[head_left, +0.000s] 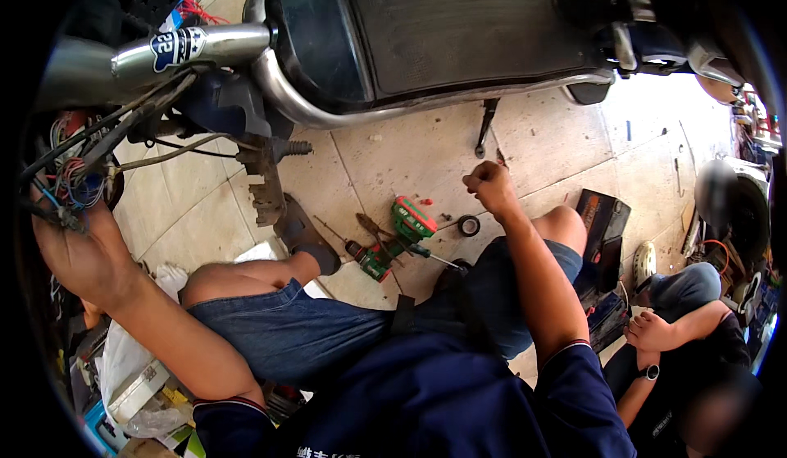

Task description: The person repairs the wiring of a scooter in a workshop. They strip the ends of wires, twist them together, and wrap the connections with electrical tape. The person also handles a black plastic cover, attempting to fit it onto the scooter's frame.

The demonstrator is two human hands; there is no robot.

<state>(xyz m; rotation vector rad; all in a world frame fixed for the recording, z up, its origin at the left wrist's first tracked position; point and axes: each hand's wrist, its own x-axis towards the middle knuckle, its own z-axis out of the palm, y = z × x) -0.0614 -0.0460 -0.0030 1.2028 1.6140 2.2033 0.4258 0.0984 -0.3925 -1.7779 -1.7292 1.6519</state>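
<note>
My left hand point(82, 253) is raised at the far left, its fingers curled round a bundle of coloured wires point(70, 171) hanging from a scooter-like vehicle; the wires hide some fingertips. My right hand point(492, 188) is closed in a pinch over the tiled floor, below the kickstand point(486, 130). Whatever it may hold is too small to make out. Above both hands stretches the vehicle's long dark deck point(475, 32) with a silver rim. Between my legs lie a green and red cordless drill point(381, 257), pliers point(373, 227), a screwdriver point(438, 257) and a roll of black tape point(468, 226).
A silver tube point(205, 46) and a dark bracket point(266, 175) stick out at the left. Beside my right knee sits a dark toolbox point(602, 216). Another person's hand point(648, 331) is at the lower right. Boxes and bags point(135, 388) crowd the lower left.
</note>
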